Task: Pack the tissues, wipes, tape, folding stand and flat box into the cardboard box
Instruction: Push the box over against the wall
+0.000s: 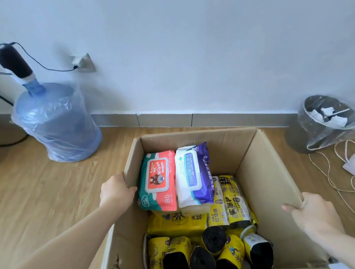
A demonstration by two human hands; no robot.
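Note:
An open cardboard box (262,164) stands on the wooden floor in front of me. Inside, at the far left, lies a red and green pack of wipes (158,180), and right beside it a white and purple pack of wipes (193,176). Under and in front of them lie several yellow packs and rolls of black bags (209,248). My left hand (116,191) grips the box's left flap. My right hand (314,214) grips the right flap near its front corner. No tape, folding stand or flat box is in sight.
A blue water jug (57,123) wrapped in plastic, with a black pump on top, stands against the wall at the left. At the right are a bin lined with clear plastic (329,119) and tangled white cables with a charger (354,165) on the floor.

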